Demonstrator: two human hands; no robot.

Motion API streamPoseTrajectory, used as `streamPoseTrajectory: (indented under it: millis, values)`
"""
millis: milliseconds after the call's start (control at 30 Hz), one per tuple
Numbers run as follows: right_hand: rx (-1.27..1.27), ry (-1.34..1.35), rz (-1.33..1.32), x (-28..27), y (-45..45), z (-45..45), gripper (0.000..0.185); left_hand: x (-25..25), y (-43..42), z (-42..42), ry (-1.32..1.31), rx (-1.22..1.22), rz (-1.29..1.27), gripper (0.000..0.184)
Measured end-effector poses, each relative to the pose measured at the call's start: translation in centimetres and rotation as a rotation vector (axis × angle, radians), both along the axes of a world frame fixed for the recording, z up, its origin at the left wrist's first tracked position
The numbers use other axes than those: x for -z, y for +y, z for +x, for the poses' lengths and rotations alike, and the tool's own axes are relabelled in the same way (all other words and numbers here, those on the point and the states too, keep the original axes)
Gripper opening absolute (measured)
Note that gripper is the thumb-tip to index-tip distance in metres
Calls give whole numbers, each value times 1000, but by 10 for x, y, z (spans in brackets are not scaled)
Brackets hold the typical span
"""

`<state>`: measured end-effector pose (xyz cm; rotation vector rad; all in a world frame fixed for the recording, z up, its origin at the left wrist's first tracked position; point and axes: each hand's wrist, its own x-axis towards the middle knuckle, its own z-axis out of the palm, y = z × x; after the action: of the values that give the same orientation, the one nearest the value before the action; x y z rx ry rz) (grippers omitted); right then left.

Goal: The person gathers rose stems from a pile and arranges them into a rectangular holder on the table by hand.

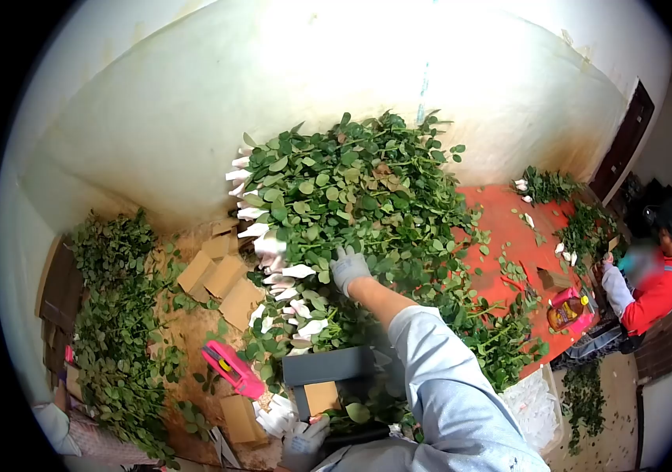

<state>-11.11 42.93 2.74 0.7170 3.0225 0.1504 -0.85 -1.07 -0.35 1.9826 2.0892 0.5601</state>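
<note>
A big pile of leafy green rose stems (351,181) lies against the wall, with white-wrapped flower heads (253,212) lined up on its left side. My right hand (349,270), in a pale grey glove, reaches over the front of the pile with its fingers apart, touching the leaves. Low in the view, my gloved left hand (304,444) is beside a dark grey box (328,366) and white wraps (275,417); its fingers are blurred. A small piece of cardboard (322,398) is at the box.
More leafy stems (115,315) lie at left, near cardboard pieces (226,279) and a pink tool (233,370). On the red tabletop (501,228) at right are more stems and a bottle (564,313). A co-worker in a red top (660,291) is beyond it.
</note>
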Motion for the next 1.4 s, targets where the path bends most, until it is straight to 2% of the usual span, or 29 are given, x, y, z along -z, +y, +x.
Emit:
streamPoseTrajectory:
  millis: [67, 100, 167, 233, 300, 367, 433, 467, 533, 633, 667, 700, 767, 800, 900, 967, 1133, 1200, 1400]
  values:
    - [-32, -120, -15, -4, -3, 6, 29, -2, -1, 1, -36, -31, -93, 46]
    - [-33, -124, -12, -2, -3, 7, 29, 1, -1, 1, -13, -33, -46, 45]
    - [-94, -350, -182, 3, -7, 15, 26, 13, -4, 0, 4, -42, 3, 44]
    - [-113, -308, -130, 2, -14, 29, 24, 28, -7, -1, 153, -21, 38, 42]
    - [-93, -401, -140, -6, -17, 29, 26, 27, -6, 6, 180, -75, 73, 41]
    - [-106, -371, -151, -18, -15, 26, 25, 18, -5, 9, 204, -126, 107, 40]
    - [-156, -22, -114, -43, -15, 17, 25, -11, 4, 3, 167, -21, 57, 40]
    - [-117, 0, -171, -65, -15, 11, 25, -5, 3, 5, 164, -19, 65, 40]
    - [-145, 178, -164, -86, -6, -9, 27, 18, -8, 15, 276, -171, 59, 36]
    - [-171, 442, -191, -98, 20, -51, 32, 48, -18, 19, 259, -274, 26, 35]
    - [-165, 459, -241, -109, 27, -64, 32, 53, -20, 17, 277, -226, 3, 40]
    - [-160, 459, -238, -114, 35, -78, 32, 59, -20, 17, 276, -220, 5, 40]
    - [-87, 451, -306, -120, 49, -105, 35, 80, -26, 22, -187, -391, -322, 48]
    - [-81, 450, -305, -121, 54, -115, 35, 115, -37, 17, 50, -274, -189, 54]
    - [19, 351, -297, -123, 65, -138, 38, 166, -51, 23, 74, -351, -51, 54]
    - [137, 171, -266, -122, 71, -149, 40, 183, -60, 31, 90, -391, -32, 52]
    - [55, -9, -68, -115, 78, -157, 45, 162, -50, 29, 68, -415, -40, 48]
    - [-33, -163, 4, -116, 77, -151, 45, 152, -45, 23, 63, -397, -49, 47]
    - [-128, -28, 46, -120, 72, -104, 32, 132, -40, 16, 58, -326, -68, 43]
